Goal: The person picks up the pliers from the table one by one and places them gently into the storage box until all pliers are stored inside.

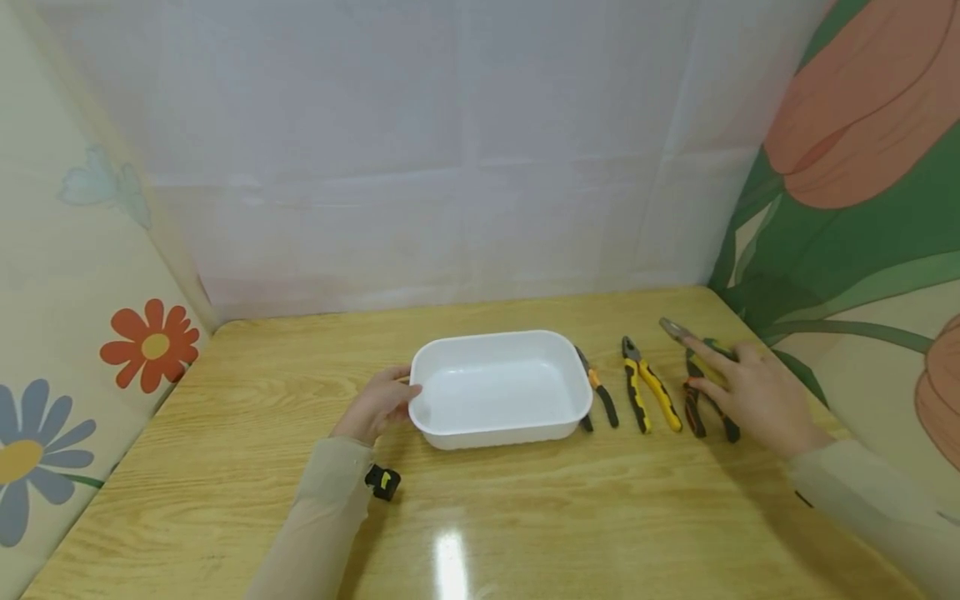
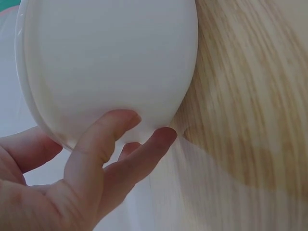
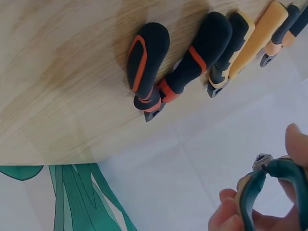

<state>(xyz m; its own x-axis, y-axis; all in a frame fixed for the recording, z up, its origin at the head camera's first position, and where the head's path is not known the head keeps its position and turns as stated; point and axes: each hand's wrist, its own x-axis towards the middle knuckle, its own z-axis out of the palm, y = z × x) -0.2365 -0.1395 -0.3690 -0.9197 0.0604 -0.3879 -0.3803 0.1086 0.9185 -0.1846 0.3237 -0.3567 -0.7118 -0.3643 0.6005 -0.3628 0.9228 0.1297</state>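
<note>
My left hand (image 1: 375, 406) grips the left end of a white plastic basin (image 1: 495, 435) on the table. In the left wrist view, the fingers of the left hand (image 2: 103, 168) press the outer wall of the basin (image 2: 115, 57) near its rim. Over at the right, my right hand (image 1: 768, 400) holds green-handled pliers (image 1: 675, 328) above the table. The right wrist view shows the handles of these pliers (image 3: 251, 190) spread between thumb and fingers. Beneath the hand lie pliers with black and orange handles (image 1: 697, 412), partly covered by it in the head view.
Yellow-and-black pliers (image 1: 651, 387) lie right of the basin. Closer to it, another orange-and-black pair (image 1: 602, 397) is partly hidden by the basin's side. A small black object with a yellow mark (image 1: 384, 482) sits near the left forearm. A white cloth (image 1: 450, 208) hangs behind the table.
</note>
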